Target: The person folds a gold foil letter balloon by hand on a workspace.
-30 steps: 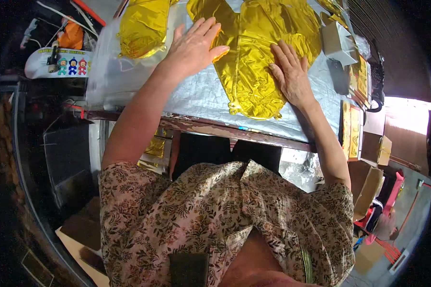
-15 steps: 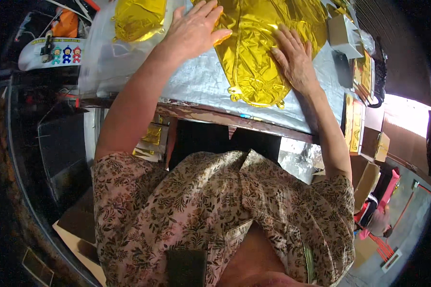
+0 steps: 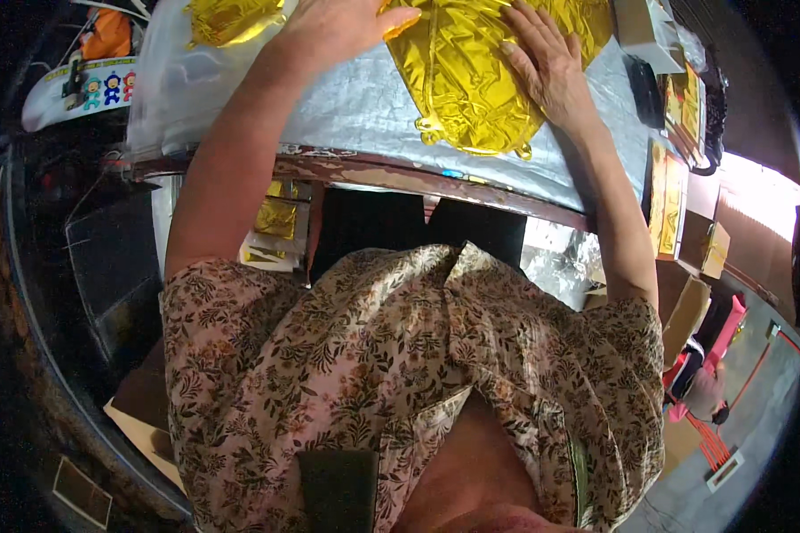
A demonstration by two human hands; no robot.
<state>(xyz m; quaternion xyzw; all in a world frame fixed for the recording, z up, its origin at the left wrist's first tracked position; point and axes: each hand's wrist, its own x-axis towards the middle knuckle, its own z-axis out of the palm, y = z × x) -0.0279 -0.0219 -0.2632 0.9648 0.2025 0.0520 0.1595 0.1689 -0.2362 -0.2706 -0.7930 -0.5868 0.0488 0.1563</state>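
— Where is the gold foil balloon [image 3: 471,75] lying?
— Flat on the silver-covered worktop [image 3: 356,111], near its front edge, long axis running away from the person.
— And the hands?
— The right hand [image 3: 551,62] is pressing open-palmed on its right side; the left hand [image 3: 342,27] is resting open at its left edge, equally near.
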